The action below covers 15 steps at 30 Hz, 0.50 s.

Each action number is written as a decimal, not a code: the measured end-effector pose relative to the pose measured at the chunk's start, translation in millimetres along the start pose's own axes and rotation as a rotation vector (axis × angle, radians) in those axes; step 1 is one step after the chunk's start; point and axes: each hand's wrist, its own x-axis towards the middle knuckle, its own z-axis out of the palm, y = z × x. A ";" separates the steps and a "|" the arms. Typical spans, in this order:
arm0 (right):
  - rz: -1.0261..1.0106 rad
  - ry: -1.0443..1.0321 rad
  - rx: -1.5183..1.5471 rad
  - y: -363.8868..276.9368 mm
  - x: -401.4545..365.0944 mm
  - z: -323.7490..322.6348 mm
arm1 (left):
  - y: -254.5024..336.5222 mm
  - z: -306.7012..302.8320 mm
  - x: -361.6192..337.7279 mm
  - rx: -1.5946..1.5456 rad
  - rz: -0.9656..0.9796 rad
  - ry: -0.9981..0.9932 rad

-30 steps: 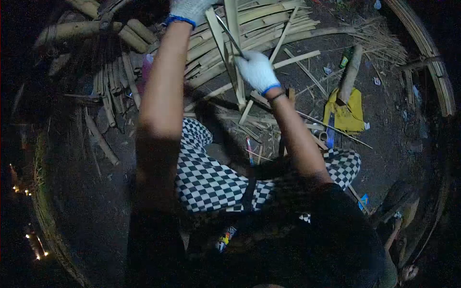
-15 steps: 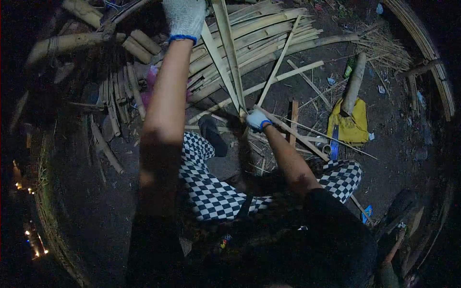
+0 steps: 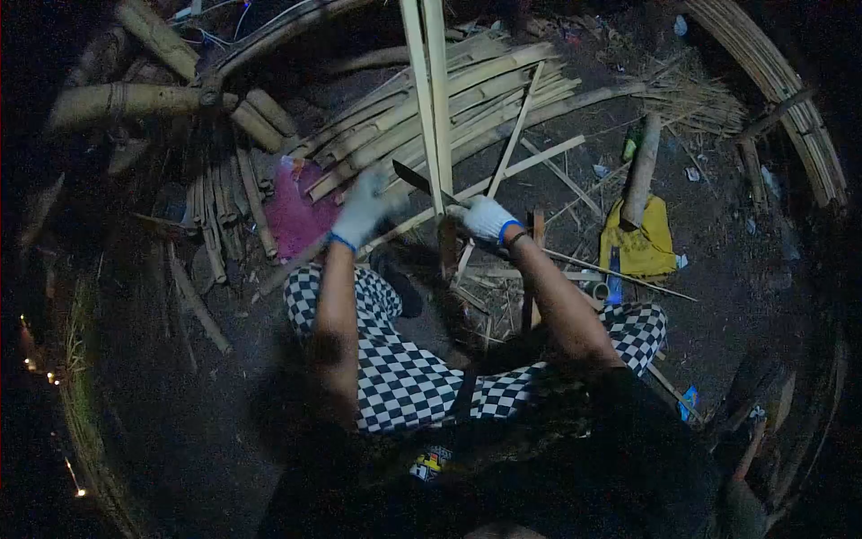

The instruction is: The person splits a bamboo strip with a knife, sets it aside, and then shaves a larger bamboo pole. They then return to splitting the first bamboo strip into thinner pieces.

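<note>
Both my hands wear white gloves with blue cuffs. My right hand is closed on a knife, its handle hidden in the glove. The dark knife blade points up and left, across the split bamboo strip. That strip stands upright in front of me, its two long halves spread slightly at the top. My left hand is left of the blade, apart from the strip; motion blur hides its fingers. Near the strip's foot is a brown wooden piece.
A pile of split bamboo lies ahead. A pink bag sits at left by bamboo pieces. A bamboo pole rests on a yellow bag at right. My legs in checkered trousers are folded below.
My left hand has come down from high on the bamboo strip to the left of the blade. The knife blade now shows across the strip. The view has shifted slightly.
</note>
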 end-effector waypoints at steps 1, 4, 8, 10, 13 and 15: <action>-0.001 -0.030 -0.005 -15.1 -6.9 -22.1 | -14.8 24.7 -18.3 -0.017 0.014 -0.044; 0.101 -0.084 0.147 -69.0 -41.8 -77.9 | -42.6 81.5 -46.8 -0.052 -0.044 -0.271; -0.111 0.035 0.240 -64.3 -52.3 -95.8 | -18.2 105.6 -51.9 0.183 -0.114 -0.153; -0.057 -0.011 0.300 -77.9 -70.6 -111.8 | -3.8 116.3 -56.1 0.179 -0.259 0.098; 0.023 -0.041 0.470 -85.1 -86.1 -108.3 | -3.4 130.8 -52.7 0.349 -0.135 0.086; -0.745 0.661 -0.284 -63.9 -64.7 -67.6 | -16.1 165.4 -33.3 -0.137 0.335 0.311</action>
